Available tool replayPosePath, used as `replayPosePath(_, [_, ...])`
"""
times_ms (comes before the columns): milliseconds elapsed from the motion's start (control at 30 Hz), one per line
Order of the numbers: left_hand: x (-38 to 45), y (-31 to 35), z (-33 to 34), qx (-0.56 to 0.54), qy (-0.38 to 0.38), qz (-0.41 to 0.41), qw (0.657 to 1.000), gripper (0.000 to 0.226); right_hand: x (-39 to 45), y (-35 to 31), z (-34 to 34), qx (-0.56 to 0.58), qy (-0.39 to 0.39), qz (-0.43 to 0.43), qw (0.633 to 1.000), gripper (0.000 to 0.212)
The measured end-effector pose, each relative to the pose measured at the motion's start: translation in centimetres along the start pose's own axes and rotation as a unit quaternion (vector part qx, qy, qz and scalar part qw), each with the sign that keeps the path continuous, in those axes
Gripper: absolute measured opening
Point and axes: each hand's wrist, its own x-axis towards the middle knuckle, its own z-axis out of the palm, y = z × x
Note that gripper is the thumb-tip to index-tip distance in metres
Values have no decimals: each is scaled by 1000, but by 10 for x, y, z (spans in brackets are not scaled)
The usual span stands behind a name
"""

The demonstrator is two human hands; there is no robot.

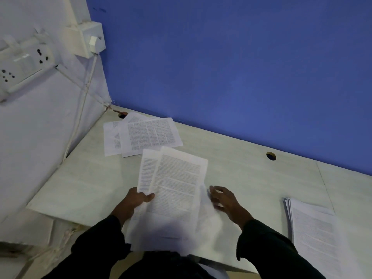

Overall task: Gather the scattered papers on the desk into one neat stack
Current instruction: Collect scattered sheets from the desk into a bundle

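Note:
My left hand point(138, 199) grips a loose bundle of printed papers point(175, 182) by its left edge, thumb on top, and holds it over the pale desk point(251, 178). The sheets in the bundle are fanned and uneven. My right hand point(223, 198) hovers just to the right of the bundle with fingers loosely spread; it is blurred. Several more printed sheets point(149, 135) lie overlapping near the back left corner of the desk. A separate pile of papers point(314, 228) lies at the right near the front edge.
A blue partition point(231, 67) runs along the back of the desk. A white wall point(40, 127) at the left carries a socket strip point(24, 67), a switch box point(88, 39) and cables. A round cable hole point(271, 156) sits at the back right.

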Motion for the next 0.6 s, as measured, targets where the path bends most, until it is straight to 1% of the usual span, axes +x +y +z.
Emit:
replayPosePath(67, [-2, 1, 1, 19, -30, 3, 999, 46, 3, -5, 6, -96, -25, -43, 994, 47])
replayPosePath(100, [-3, 1, 1, 17, -38, 4, 999, 46, 3, -7, 9, -145, -29, -66, 987, 40])
replayPosePath(133, [-4, 2, 1, 10, -39, 3, 999, 45, 2, -8, 11, -163, -43, -71, 983, 23])
replayPosePath(167, [-5, 3, 1, -1, -32, 1, 999, 43, 0, -8, 13, -168, -57, -71, 982, 16])
replayPosePath(200, [-6, 3, 1, -6, -17, -3, 1000, 40, 4, -6, 14, -174, -64, -69, 980, 30])
replayPosePath(233, [-4, 2, 1, -1, 6, -4, 1000, 35, 4, -4, 15, -176, -52, -74, 980, 39])
replayPosePath(267, [-3, -1, 0, 14, 36, 0, 999, 29, 6, -1, 14, -188, -19, -81, 979, 43])
replayPosePath(300, [-1, -4, -1, 35, 72, 3, 997, 22, 4, 0, 12, -202, 26, -94, 974, 42])
replayPosePath(367, [3, -10, -5, 78, 143, 3, 987, 14, 3, 4, 2, -228, 108, -80, 964, 32])
replayPosePath(400, [2, -11, -7, 87, 164, 0, 983, 11, 4, 7, -5, -210, 138, -70, 965, 28])
replayPosePath(467, [0, -12, -7, 79, 189, 0, 979, 3, 5, 14, -19, -146, 192, -56, 969, 29])
replayPosePath(533, [-4, -8, -5, 63, 209, 9, 976, 9, 3, 13, -27, -65, 224, -40, 972, 27])
replayPosePath(600, [-9, -3, -2, 70, 226, 23, 971, 14, 6, 16, -32, 15, 226, -20, 974, 19])
